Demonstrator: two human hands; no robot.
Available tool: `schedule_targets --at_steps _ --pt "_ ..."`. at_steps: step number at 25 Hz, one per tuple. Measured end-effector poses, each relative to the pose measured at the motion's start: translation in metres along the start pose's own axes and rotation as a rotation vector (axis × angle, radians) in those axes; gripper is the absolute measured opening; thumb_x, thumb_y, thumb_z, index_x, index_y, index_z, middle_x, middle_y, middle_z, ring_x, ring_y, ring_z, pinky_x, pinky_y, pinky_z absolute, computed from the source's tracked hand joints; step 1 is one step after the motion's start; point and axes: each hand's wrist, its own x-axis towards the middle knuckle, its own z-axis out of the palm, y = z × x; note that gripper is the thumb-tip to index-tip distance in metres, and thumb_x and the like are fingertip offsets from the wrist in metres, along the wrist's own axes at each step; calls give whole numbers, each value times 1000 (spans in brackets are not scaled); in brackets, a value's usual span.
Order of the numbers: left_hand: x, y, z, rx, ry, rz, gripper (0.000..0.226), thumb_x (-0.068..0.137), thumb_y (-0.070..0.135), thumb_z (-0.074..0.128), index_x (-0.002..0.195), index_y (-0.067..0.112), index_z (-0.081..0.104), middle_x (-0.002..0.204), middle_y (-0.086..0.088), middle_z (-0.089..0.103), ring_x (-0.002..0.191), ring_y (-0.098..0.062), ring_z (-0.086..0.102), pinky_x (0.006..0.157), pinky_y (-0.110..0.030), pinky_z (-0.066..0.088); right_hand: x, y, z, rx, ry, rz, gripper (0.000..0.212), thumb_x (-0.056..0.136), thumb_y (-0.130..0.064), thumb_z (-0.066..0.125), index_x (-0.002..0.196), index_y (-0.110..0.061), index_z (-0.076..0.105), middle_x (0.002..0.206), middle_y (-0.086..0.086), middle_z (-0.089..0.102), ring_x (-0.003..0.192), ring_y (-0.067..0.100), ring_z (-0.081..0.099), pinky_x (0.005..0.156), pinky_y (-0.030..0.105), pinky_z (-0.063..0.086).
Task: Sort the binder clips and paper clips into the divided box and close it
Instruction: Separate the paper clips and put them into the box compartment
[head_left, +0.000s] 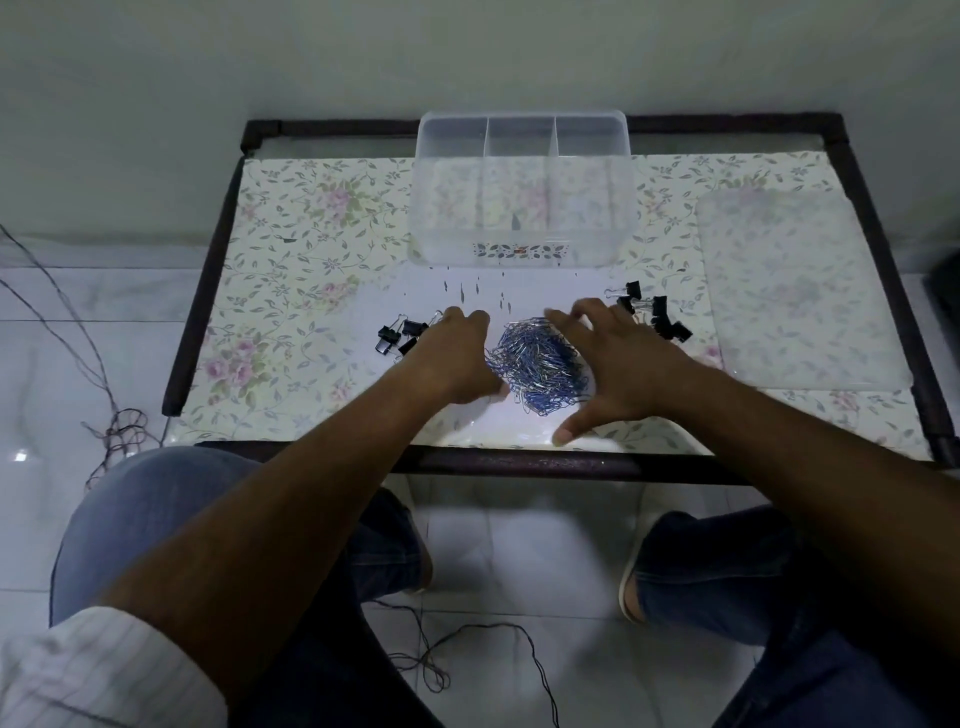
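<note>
A heap of blue and silver paper clips (540, 369) lies on white paper near the table's front edge. My left hand (454, 358) rests on the heap's left side, fingers curled down. My right hand (618, 364) lies spread on its right side, thumb out toward the front. Black binder clips sit in two groups: one (397, 335) left of my left hand, one (654, 312) behind my right hand, partly hidden. The clear divided box (522, 192) stands open at the back, with three compartments that look empty. Its translucent lid (795, 291) lies flat at the right.
A floral cloth (291, 291) covers the small dark-framed table (519, 462). My knees in jeans are below the front edge. Thin cords (104, 395) trail on the white tiled floor at the left and underneath.
</note>
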Motion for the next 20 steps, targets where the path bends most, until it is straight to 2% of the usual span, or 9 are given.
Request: schedule_targets --at_steps 2,4,6,9,12,14,16,18,20 --pt "-3 4 6 72 -6 5 92 71 41 94 142 11 45 138 -16 47 123 -36 58 91 -40 50 1 -3 -6 -14 -71 47 131 58 -64 93 162 -21 27 150 10 38 135 34 47 103 46 52" --pt "0 8 13 51 44 29 93 64 40 98 136 10 47 132 -15 48 115 -35 61 85 -39 50 8 -7 -6 79 6 63 96 67 -42 94 149 -19 49 132 8 53 117 31 61 92 43 56" --pt "4 12 21 -16 86 53 94 61 39 99 136 12 51 129 -14 50 111 -33 62 84 -36 49 16 -12 -8 210 81 74 70 70 -34 93 133 -19 64 116 6 60 102 26 64 86 38 55" --pt "8 17 29 -108 171 115 69 66 33 95 124 14 61 118 -11 58 105 -30 64 78 -30 42 24 -18 -8 292 145 47 55 74 -26 90 125 -19 72 106 5 66 99 26 65 83 34 49" --pt "12 13 24 -124 223 104 66 70 30 92 128 12 64 123 -14 59 109 -32 65 82 -32 46 23 -15 -12 342 131 78 80 69 -32 95 141 -22 62 126 5 61 113 24 63 89 33 49" --pt "13 10 22 -62 210 137 87 68 34 92 142 11 53 133 -15 52 118 -34 60 94 -39 49 20 -16 -15 306 7 106 120 55 -49 100 157 -23 42 145 6 46 128 26 53 102 39 49" --pt "12 12 27 25 171 192 104 65 41 93 152 14 42 138 -14 47 126 -33 49 103 -43 46 17 -23 -12 203 -86 93 139 47 -58 100 161 -22 28 150 7 37 135 30 43 107 45 49" --pt "13 15 34 75 190 237 95 69 42 90 148 15 46 132 -12 50 124 -31 48 102 -41 44 18 -29 -6 157 -47 66 133 49 -57 100 158 -20 33 144 8 41 130 32 47 102 44 50" --pt "17 13 36 60 252 261 66 75 39 84 132 17 59 117 -11 56 112 -30 56 90 -37 46 22 -28 -2 194 50 55 107 58 -49 98 149 -19 48 132 8 50 117 31 57 94 39 52"
